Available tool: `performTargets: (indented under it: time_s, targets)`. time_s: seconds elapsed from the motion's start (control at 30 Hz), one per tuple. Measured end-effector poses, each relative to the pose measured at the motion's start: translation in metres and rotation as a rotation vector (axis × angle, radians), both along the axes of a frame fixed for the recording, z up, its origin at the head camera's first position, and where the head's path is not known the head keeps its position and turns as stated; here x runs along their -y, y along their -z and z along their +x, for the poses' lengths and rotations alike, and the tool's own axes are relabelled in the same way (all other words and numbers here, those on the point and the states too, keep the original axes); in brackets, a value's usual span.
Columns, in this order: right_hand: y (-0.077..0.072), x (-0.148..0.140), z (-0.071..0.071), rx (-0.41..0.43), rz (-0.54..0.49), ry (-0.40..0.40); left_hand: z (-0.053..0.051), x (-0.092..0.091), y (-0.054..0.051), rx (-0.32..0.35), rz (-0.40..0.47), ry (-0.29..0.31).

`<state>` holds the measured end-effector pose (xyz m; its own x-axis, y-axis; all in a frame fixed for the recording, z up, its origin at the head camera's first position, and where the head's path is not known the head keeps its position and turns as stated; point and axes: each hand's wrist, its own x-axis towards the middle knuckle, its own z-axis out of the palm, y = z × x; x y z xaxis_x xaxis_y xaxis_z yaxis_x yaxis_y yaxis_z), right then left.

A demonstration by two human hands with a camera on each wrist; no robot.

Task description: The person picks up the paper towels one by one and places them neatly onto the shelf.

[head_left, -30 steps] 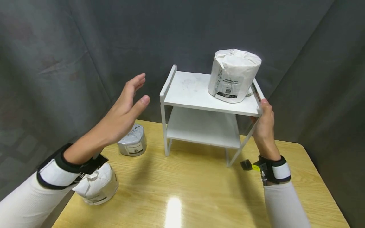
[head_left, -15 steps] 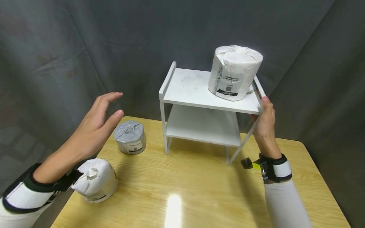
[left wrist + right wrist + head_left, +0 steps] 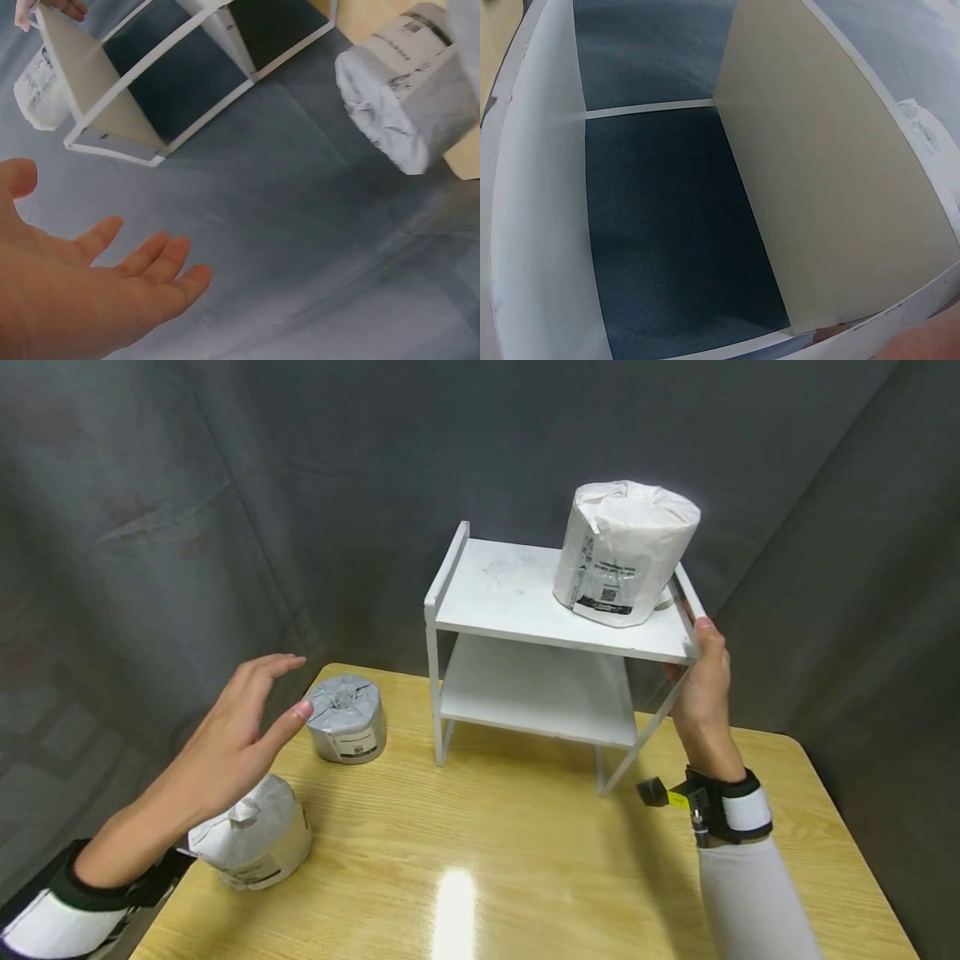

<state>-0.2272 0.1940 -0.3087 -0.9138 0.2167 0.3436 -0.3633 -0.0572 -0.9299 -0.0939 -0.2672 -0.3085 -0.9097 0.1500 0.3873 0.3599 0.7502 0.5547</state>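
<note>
My right hand (image 3: 703,693) grips the right side rail of a white two-tier shelf (image 3: 495,589), its thumb over the edge. In the right wrist view, part of that hand (image 3: 926,337) shows at the lower right corner. On the upper tier, toward the right, stands a white-wrapped toilet roll (image 3: 630,552). My left hand (image 3: 232,743) hangs in the air at the left, fingers extended and holding nothing. Behind its fingertips is a grey-wrapped toilet roll (image 3: 347,718) on the table. Another white-wrapped toilet roll (image 3: 266,847) stands below the left hand, partly hidden by it.
The wooden table (image 3: 525,868) carries the shelf and two of the rolls. A dark grey curtain (image 3: 360,452) hangs behind and at both sides. The nearer white roll stands close to the table's left edge.
My left hand has moved left and down, from beside the shelf to above the near white roll, uncovering the grey roll. My right hand keeps its grip on the shelf.
</note>
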Motion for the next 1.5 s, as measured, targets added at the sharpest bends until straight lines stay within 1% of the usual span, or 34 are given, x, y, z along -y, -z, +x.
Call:
performTargets:
  time_s: [0.17,0.3,0.47,0.6,0.67,0.77,0.97,1.07,1.13,1.23,1.33,1.5]
  targets:
    - [0.001,-0.001,0.001,0.002,0.009,0.002,0.007,0.009,0.013,0.028,-0.025,-0.035]
    - [0.002,-0.001,0.0,-0.002,0.005,-0.014,0.013,0.017,0.027,0.059,-0.059,-0.055]
    - [0.001,-0.001,0.0,-0.002,-0.002,-0.014,0.02,0.027,0.045,0.129,-0.117,-0.088]
    - [0.001,-0.002,0.001,0.006,0.01,-0.011,0.027,0.036,0.06,0.205,-0.172,-0.109]
    - [0.002,-0.002,0.001,0.007,0.011,-0.015,0.032,0.04,0.069,0.243,-0.188,-0.124]
    - [0.002,-0.003,0.001,-0.001,0.016,-0.018,0.038,0.044,0.081,0.277,-0.205,-0.148]
    - [0.003,-0.003,-0.001,-0.009,0.001,-0.029,0.048,0.048,0.099,0.269,-0.238,-0.18]
    - [0.004,-0.003,-0.001,0.003,0.018,-0.032,0.054,0.05,0.108,0.27,-0.252,-0.194]
    - [0.005,-0.003,-0.001,0.005,0.021,-0.033,0.058,0.051,0.114,0.256,-0.251,-0.203]
    - [0.005,-0.002,-0.001,0.004,0.032,-0.036,0.064,0.052,0.124,0.184,-0.249,-0.214]
    - [0.005,-0.002,-0.001,-0.004,0.034,-0.036,0.067,0.05,0.132,0.098,-0.251,-0.227]
    - [0.004,-0.003,0.0,0.0,0.051,-0.028,0.07,0.05,0.139,0.031,-0.266,-0.229]
